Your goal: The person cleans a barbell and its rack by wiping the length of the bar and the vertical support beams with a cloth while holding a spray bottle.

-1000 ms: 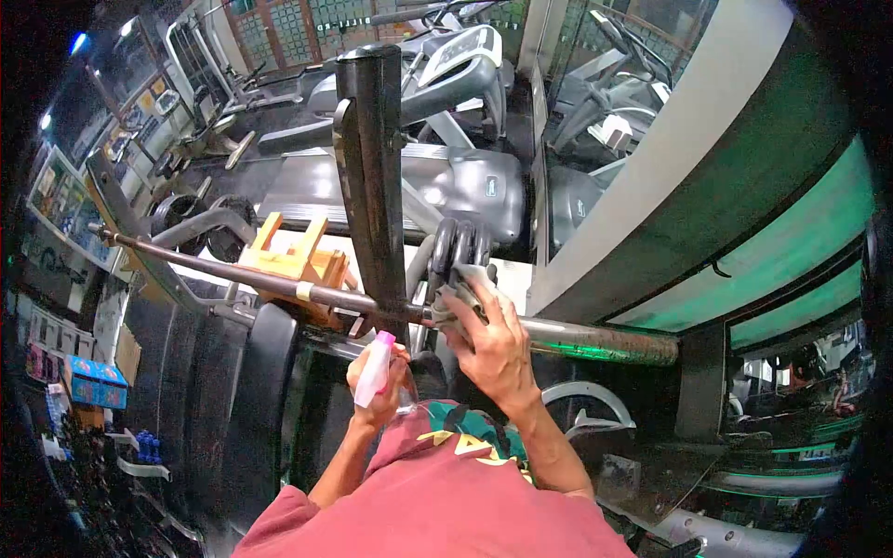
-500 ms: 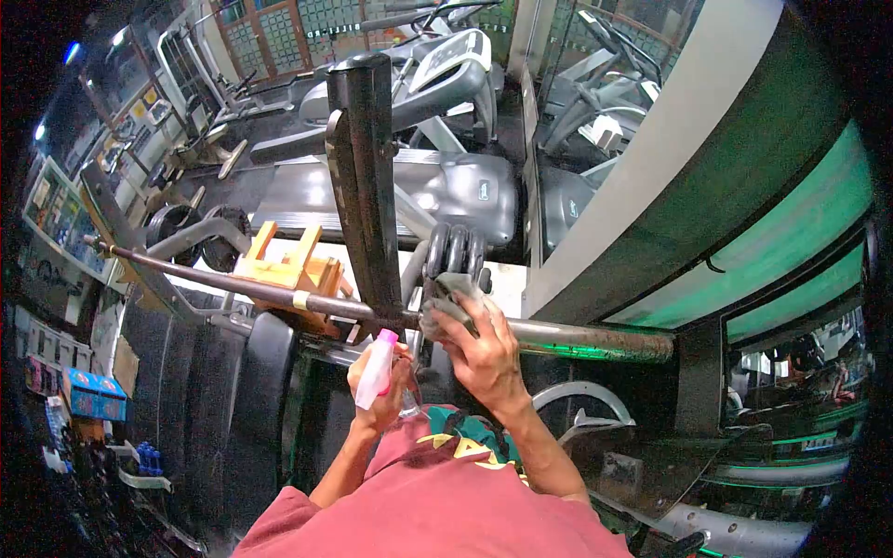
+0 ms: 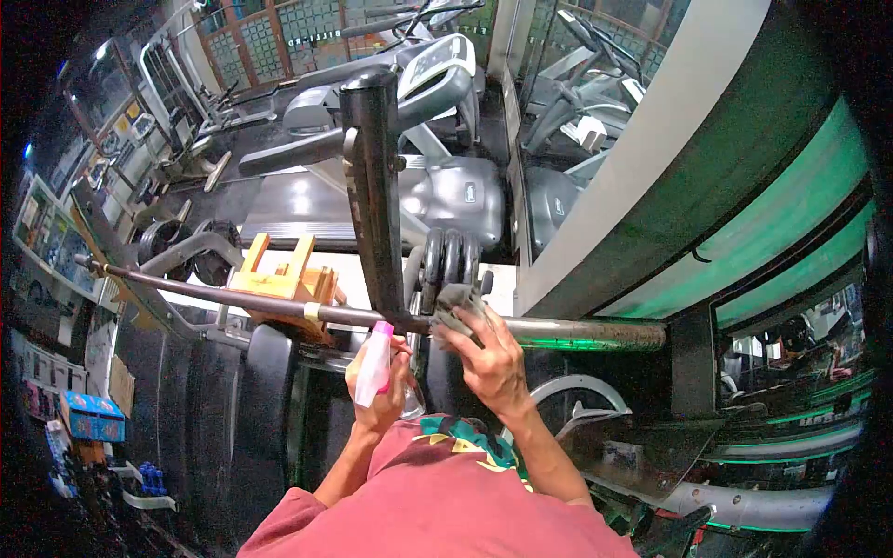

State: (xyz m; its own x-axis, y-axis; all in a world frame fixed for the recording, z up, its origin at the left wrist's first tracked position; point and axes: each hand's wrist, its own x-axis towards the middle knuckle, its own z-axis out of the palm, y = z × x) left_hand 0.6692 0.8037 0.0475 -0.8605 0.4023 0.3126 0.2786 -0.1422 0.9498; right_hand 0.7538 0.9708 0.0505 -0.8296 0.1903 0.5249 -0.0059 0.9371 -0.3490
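My left hand (image 3: 389,395) is closed around a spray bottle (image 3: 374,367) with a white and pink head, held upright just in front of the rack. My right hand (image 3: 493,367) has its fingers wrapped over a dark grey cloth (image 3: 458,312). The cloth lies against the barbell (image 3: 237,298) near its thick metal sleeve (image 3: 595,335). Behind the bar rises a black upright post (image 3: 374,205), to the left of the cloth. The part of the bar under the cloth and fingers is hidden.
Black weight plates (image 3: 451,256) stand just beyond the bar. A wooden stand (image 3: 284,279) is behind its left part, with a treadmill (image 3: 456,200) farther back. On the left is a black padded bench (image 3: 265,381); a slanted pillar (image 3: 651,139) stands at right.
My right hand and the cloth have shifted slightly on the bar. The camera view has tilted and moved a little. My left hand keeps hold of the spray bottle.
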